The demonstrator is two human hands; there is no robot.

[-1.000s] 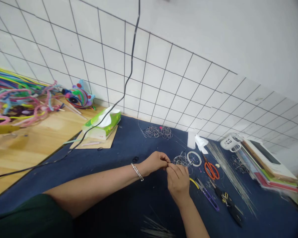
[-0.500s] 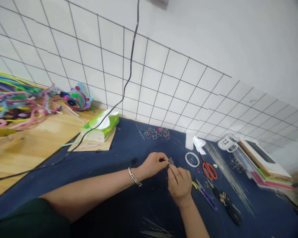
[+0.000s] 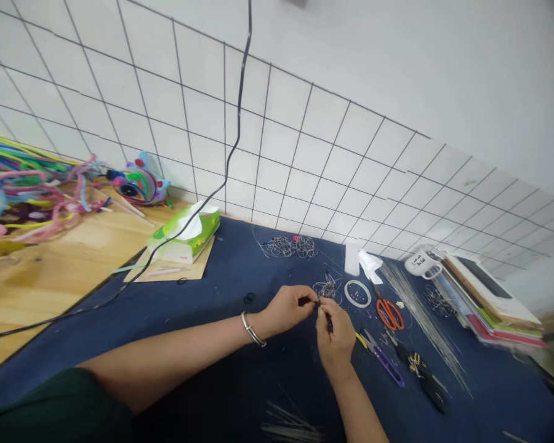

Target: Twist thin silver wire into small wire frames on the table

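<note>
Both hands' fingers (image 3: 305, 291) tight on wire (image 3: 327, 288)

Cloth (image 3: 240, 264) plain navy. Wall (image 3: 295, 157) white, lower part w/ dk grid. Sleeve (image 3: 55, 406) dk green; bracelet (image 3: 253, 330) silver. Wire bundle (image 3: 327, 286) prob. silver-grey, but blurry. Straight wires (image 3: 425, 326) silver-grey. Scissors (image 3: 389, 314): orange handles; snips (image 3: 389, 368): purple; pliers (image 3: 430, 386): mostly blk. Ring (image 3: 347, 292) white. Mug (image 3: 419, 263) white w/ blk digits. Tissue pack (image 3: 207, 237) green & white; cord (image 3: 239, 117) blk. Wood tabletop (image 3: 83, 246) lt. tan; pipe cleaners (image 3: 9, 176) pink, yellow, blue, green. Toy (image 3: 143, 184) multicol. stripes. Book stack (image 3: 489, 295) edges white, brown, green, red.
</note>
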